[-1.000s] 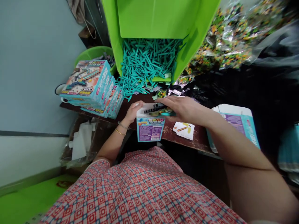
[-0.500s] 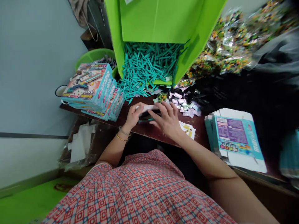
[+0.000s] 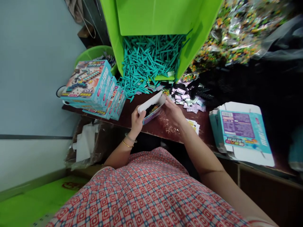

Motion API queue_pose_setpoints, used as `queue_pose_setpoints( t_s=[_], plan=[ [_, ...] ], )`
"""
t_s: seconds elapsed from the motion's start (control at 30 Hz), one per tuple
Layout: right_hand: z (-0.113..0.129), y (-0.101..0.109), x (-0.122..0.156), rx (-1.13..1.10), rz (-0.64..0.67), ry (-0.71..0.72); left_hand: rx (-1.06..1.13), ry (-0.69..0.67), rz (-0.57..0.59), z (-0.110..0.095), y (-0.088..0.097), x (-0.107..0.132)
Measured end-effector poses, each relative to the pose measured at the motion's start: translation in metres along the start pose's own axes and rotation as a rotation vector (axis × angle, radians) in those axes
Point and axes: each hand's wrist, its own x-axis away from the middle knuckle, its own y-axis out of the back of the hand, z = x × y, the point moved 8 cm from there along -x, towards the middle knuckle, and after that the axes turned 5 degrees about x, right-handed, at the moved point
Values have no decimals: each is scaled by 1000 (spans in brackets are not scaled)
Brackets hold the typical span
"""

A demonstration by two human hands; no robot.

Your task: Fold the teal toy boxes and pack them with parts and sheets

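Both of my hands hold a small toy box [image 3: 151, 108] over the brown table [image 3: 165, 126]. The box is tilted, its white flap up, with dark and coloured pieces showing inside. My left hand [image 3: 137, 119] grips its near left end, thumb on top. At the box's right end, my right hand [image 3: 173, 112] has its fingers curled against the edge. Behind the box, a green bin [image 3: 153, 41] spills teal plastic sticks [image 3: 146, 67] onto the table.
A stack of finished teal boxes [image 3: 93, 86] lies at the left. Flat unfolded box blanks [image 3: 240, 132] lie at the right. Small sachets [image 3: 189, 101] and a printed leaflet [image 3: 193, 125] are beside my right hand. Bags of coloured pieces [image 3: 236, 34] are piled behind.
The box has been turned from upright with contents pushed in, to lying flat, and is now tilted with its flap raised. My right hand moved from above the box to its right end.
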Motion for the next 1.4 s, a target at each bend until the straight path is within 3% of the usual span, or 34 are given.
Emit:
queue_pose_setpoints(
  t_s=[0.07,0.17,0.37,0.43,0.53,0.63,0.7,0.8,0.97,1.03,1.23,1.4],
  plan=[
    [-13,-11,-8,-247,148,-172,-24,93,63,3,-3,-9],
    [-8,-19,-13,-406,310,-260,-10,191,83,7,-2,-27],
    [-5,-17,-30,-367,423,-272,67,288,78,17,-1,-42],
    [-1,-14,-39,-203,437,-194,89,315,115,19,-3,-41],
    [36,-8,-45,220,324,200,63,275,194,14,-7,-42],
    [70,-30,-22,601,381,588,23,178,292,5,-12,-43],
    [77,-46,-5,717,464,692,23,141,327,2,-14,-44],
    [80,-54,2,720,484,674,55,111,351,-1,-15,-43],
    [77,-46,-12,559,459,426,77,116,435,-3,-19,-34],
    [75,-44,-13,545,466,393,77,116,432,-2,-18,-32],
    [70,-37,-1,698,477,622,99,0,326,1,-11,-24],
    [62,-34,8,904,515,723,-126,-270,462,-21,-6,-11]
  ],
)
